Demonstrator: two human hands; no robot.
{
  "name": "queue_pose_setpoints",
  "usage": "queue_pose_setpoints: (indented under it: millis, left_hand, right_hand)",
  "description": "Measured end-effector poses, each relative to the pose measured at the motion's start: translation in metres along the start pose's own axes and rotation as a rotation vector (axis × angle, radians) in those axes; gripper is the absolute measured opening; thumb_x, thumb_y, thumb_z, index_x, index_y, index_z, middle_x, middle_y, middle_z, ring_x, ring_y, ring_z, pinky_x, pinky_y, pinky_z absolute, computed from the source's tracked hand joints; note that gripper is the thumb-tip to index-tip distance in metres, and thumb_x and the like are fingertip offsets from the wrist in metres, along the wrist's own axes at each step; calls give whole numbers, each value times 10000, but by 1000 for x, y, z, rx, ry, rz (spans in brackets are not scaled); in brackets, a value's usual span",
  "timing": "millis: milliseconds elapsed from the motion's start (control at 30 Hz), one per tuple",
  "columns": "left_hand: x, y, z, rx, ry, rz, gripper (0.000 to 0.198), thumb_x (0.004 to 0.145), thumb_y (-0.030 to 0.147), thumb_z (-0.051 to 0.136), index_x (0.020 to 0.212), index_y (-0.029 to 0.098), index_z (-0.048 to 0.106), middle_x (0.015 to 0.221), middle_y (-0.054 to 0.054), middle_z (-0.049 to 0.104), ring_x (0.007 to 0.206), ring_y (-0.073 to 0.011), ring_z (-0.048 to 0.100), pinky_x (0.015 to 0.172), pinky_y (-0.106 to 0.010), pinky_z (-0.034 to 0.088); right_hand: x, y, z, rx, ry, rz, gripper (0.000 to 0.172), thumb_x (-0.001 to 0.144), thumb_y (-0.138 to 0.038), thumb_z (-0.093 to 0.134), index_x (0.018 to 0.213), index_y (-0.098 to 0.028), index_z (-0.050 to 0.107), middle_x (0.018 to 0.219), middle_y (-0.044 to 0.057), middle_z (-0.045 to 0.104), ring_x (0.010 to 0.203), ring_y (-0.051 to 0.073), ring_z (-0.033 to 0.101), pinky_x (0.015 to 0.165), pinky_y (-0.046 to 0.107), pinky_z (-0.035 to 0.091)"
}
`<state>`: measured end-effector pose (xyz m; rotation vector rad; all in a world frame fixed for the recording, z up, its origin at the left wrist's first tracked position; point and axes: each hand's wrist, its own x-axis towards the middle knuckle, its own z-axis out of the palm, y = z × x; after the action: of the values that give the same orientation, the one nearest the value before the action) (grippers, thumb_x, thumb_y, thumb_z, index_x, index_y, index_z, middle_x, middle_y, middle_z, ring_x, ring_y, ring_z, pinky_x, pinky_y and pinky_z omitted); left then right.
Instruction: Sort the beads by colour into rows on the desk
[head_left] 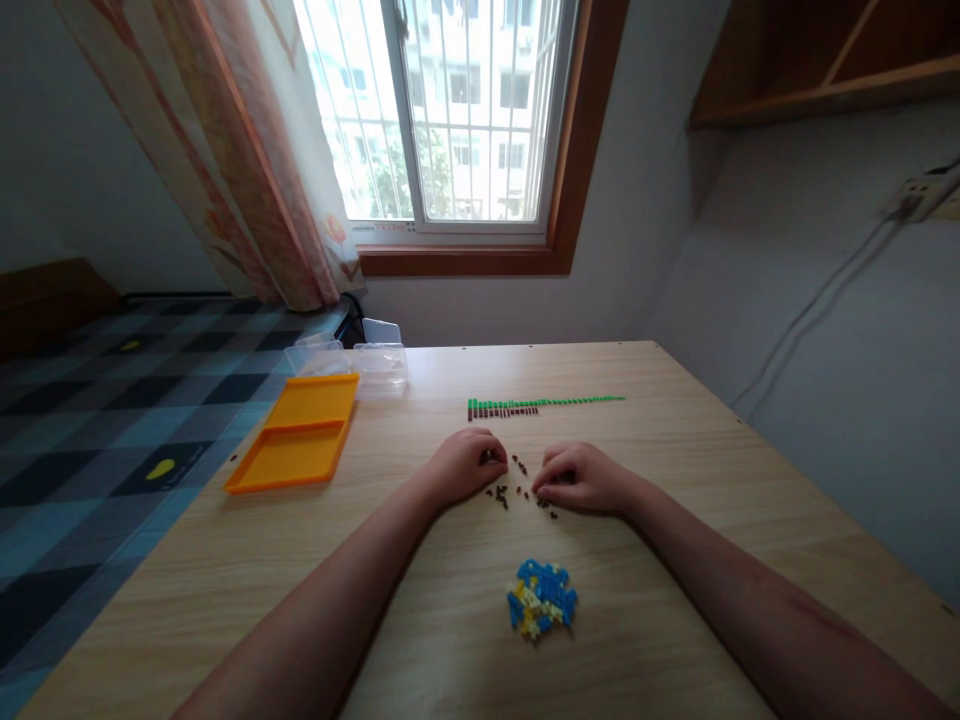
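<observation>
My left hand [469, 465] rests on the wooden table with its fingers curled in, thumb and fingertips together beside small brown pieces [502, 494]. Whatever it may hold is too small to make out. Facing it, my right hand [583, 478] has its fingertips pinched down at the table among more of these brown pieces [523, 467]; its grip hides what is between them. Beyond both hands lie a row of green pieces [555, 402] and a shorter row of brown pieces [502, 412]. A pile of blue and yellow toy bricks [543, 598] lies nearer to me, between my forearms.
An orange two-part tray [296, 455] lies at the table's left. Clear plastic boxes [380, 368] stand behind it, near the far edge. A checked bed [150, 400] adjoins the table [637, 620] on the left, and a wall with a cable [817, 290] rises on the right.
</observation>
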<state>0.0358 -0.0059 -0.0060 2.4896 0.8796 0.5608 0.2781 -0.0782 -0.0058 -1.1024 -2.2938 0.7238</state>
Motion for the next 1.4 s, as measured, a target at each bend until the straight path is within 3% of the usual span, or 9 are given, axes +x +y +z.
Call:
queue_pose_setpoints:
  millis: [433, 967, 1200, 1400]
  left_hand:
    - [3, 5, -3, -49, -33, -52, 65, 728, 142, 709, 754, 191, 743, 782, -11, 663, 749, -156, 578, 680, -249, 429]
    - [5, 5, -3, -73, -75, -56, 103, 698, 148, 719, 779, 202, 755, 777, -9, 653, 740, -161, 578, 670, -260, 426]
    - [4, 6, -1, -73, -50, -82, 120, 691, 164, 747, 807, 193, 744, 765, -4, 641, 733, -160, 569, 656, -259, 415]
    - [4, 4, -3, -63, -72, -57, 97, 704, 173, 737, 798, 195, 747, 778, -8, 640, 740, -161, 568, 664, -256, 422]
  right_hand:
    - [1, 1, 4, -33, 35, 16, 105, 836, -258, 678, 840, -199, 765, 769, 27, 695, 686, 133, 608, 643, 238, 421]
    - [4, 12, 10, 0, 309, 97, 159, 849, -302, 645, 841, -178, 745, 714, 30, 707, 589, 124, 540, 584, 242, 414]
    - [6, 13, 12, -66, 306, 34, 80, 804, -182, 677, 809, -207, 753, 714, 27, 688, 702, 157, 584, 688, 276, 448]
    - [10, 16, 10, -76, 244, -54, 94, 855, -224, 675, 817, -220, 761, 849, 48, 760, 808, 185, 649, 842, 355, 464]
